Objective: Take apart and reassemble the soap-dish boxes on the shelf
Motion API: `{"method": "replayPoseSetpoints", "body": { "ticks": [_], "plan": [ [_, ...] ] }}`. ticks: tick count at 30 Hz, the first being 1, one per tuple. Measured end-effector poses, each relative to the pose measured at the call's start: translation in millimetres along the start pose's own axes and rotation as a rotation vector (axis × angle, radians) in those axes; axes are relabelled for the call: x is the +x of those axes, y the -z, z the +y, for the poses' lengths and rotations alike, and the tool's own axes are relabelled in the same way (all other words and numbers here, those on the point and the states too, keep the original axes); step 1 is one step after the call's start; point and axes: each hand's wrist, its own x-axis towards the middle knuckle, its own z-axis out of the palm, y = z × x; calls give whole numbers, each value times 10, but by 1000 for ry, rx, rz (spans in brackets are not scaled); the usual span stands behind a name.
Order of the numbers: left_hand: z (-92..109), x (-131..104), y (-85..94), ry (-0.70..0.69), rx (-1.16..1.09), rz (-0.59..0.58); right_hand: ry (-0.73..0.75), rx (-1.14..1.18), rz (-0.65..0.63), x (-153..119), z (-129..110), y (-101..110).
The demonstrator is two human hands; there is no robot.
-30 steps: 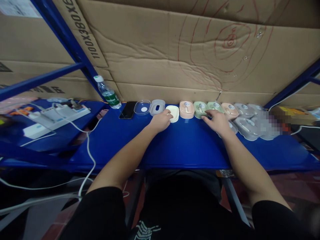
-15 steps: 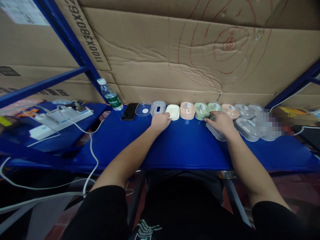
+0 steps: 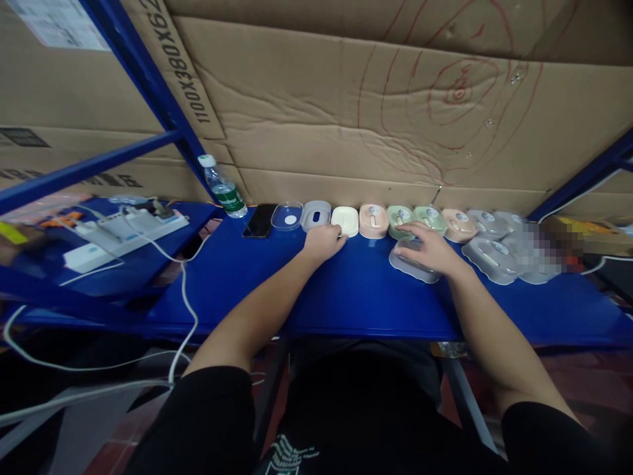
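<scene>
the left hand (image 3: 324,243) is curled against a cream box (image 3: 346,220) on the far middle tabletop (image 3: 346,297), grip unclear; the right hand (image 3: 429,247), partly spread, holds a clear container (image 3: 413,269) nearer, to the right.

Green-labelled bottle (image 3: 228,196) — dark phone (image 3: 259,221) just beside

This looks like a workshop. A blue metal post (image 3: 131,66) rises beside the blue table (image 3: 356,297), printed cardboard (image 3: 297,99) backs it, and a power strip (image 3: 132,237) sits left.
</scene>
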Motion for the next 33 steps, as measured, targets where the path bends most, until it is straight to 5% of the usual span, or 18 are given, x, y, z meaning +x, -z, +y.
{"method": "replayPoseSetpoints", "body": {
  "ticks": [9, 16, 25, 29, 33],
  "plan": [
    [135, -169, 166, -192, -214, 59, -219, -68, -308, -183, 339, 205],
    [361, -303, 132, -419, -416, 99, 107, 169, -84, -22, -54, -149],
    [348, -300, 194, -449, -589, 248, 152, 175, 141, -15, -88, -251],
    [467, -321, 216, -326, -858, 218, 202, 66, 200, 8, -96, -315],
    [557, -332, 214, -147, -1112, 50, 217, -10, 136, 14, -142, -351]
  ]
}}
